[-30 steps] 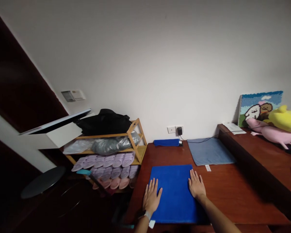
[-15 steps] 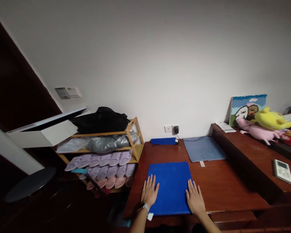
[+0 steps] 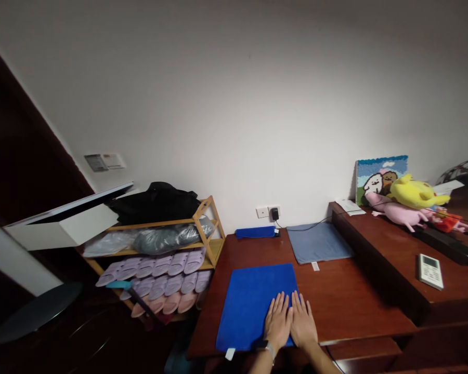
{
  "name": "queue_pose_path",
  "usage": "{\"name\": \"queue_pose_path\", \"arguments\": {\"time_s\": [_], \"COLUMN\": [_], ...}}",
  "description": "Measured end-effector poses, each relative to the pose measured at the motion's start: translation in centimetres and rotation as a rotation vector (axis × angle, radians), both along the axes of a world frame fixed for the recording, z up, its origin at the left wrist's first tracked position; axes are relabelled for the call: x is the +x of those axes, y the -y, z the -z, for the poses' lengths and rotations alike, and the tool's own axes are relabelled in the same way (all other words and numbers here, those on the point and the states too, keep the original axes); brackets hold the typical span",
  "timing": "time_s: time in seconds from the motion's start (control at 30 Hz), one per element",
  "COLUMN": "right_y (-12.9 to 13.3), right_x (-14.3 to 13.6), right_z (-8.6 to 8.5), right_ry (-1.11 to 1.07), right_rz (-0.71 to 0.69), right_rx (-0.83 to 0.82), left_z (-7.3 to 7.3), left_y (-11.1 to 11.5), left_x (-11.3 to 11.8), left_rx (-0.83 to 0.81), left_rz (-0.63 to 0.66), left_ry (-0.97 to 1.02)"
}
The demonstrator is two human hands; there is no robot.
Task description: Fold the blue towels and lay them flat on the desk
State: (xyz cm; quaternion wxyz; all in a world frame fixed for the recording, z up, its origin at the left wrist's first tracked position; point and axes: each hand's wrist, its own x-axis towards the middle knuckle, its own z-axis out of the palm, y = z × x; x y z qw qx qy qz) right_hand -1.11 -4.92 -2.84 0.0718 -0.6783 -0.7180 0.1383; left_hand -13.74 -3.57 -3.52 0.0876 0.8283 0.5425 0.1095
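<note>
A bright blue cloth (image 3: 249,301) lies spread flat on the brown wooden table (image 3: 347,301), its white tag at the near left corner. My left hand (image 3: 278,319), with a watch on the wrist, rests palm down on the cloth's right part, fingers stretched out. Close beside it, my right hand (image 3: 303,318) lies flat over the cloth's right edge, fingers also extended. Farther back are a folded blue cloth (image 3: 255,232) by the wall and a grey-blue cloth (image 3: 320,242) laid flat with a white tag.
A wooden rack (image 3: 210,234) with several slippers and a black bag (image 3: 156,202) stands left of the table. On the raised surface at right are plush toys (image 3: 417,192) and a white handheld device (image 3: 430,271). A black plug (image 3: 274,213) sits in the wall socket, its cable trailing right.
My left hand has slid from the cloth's left edge across to its right side, next to my right hand. The view has shifted slightly.
</note>
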Motion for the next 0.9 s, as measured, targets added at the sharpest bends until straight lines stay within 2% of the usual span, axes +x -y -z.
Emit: {"name": "queue_pose_path", "arguments": {"time_s": [0.07,0.13,0.27,0.37,0.47,0.6,0.7,0.8,0.9], "right_y": [-0.1,-0.2,-0.2,-0.4,-1.1,-2.1,-1.5,0.3,2.3], "right_x": [-0.1,-0.2,-0.4,-0.6,-0.9,-0.8,-0.6,-0.3,-0.1], "right_z": [0.2,0.4,1.1,2.0,2.5,1.9,1.9,3.2,4.6], "right_ry": [-0.011,-0.015,-0.021,-0.005,0.009,0.014,0.016,0.016,0.007], "right_rz": [0.023,0.042,0.058,0.071,0.077,0.064,0.059,0.060,0.043], "right_rx": [0.022,0.041,0.055,0.070,0.077,0.070,0.073,0.107,0.152], "left_z": [-0.3,-0.7,-0.8,-0.1,0.5,0.1,0.2,1.6,3.5], "left_y": [0.3,0.7,2.1,3.0,2.9,2.0,1.7,2.4,4.1], "left_x": [-2.3,-6.0,-13.7,-17.3,-18.5,-18.2,-18.2,-18.7,-19.2], "left_rx": [-0.014,-0.029,-0.025,0.003,0.009,0.008,0.039,0.113,0.207], "left_rz": [-0.022,-0.088,-0.350,-0.471,-0.483,-0.483,-0.475,-0.474,-0.497], "left_ry": [-0.050,-0.113,-0.215,-0.240,-0.223,-0.186,-0.160,-0.135,-0.121]}}
